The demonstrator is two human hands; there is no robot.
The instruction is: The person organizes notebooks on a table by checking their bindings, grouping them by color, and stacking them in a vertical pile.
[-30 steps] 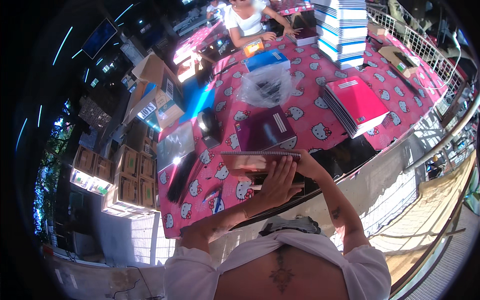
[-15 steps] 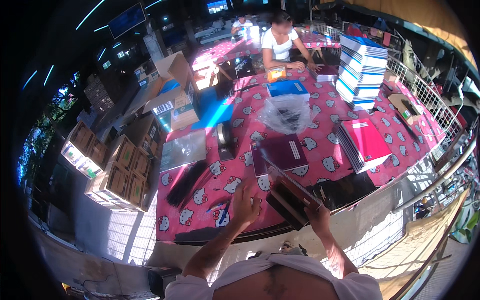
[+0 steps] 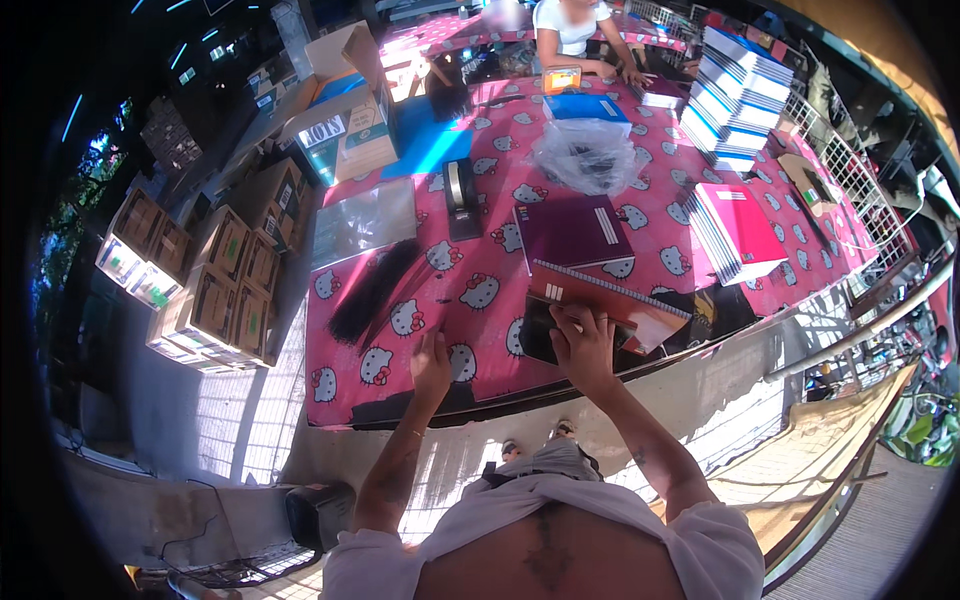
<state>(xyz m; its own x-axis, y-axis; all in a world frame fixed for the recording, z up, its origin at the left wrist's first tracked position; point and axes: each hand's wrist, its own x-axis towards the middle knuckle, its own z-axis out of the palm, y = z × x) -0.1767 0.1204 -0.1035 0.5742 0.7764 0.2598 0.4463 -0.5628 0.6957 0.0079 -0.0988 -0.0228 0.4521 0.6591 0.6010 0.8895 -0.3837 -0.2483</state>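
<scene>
Head: right grip [image 3: 584, 348], loosely open, rests on spiral notebook [image 3: 628, 301].

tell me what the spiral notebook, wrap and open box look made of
Spiral notebook: probably a card cover, slightly glossy, as paler patches catch the light; whether it's laminated can't be told.
Wrap: thin, shiny plastic film, judging by its see-through crumples and bright highlights.
Open box: likely matte cardboard, given its brown colour and raised flap.
</scene>
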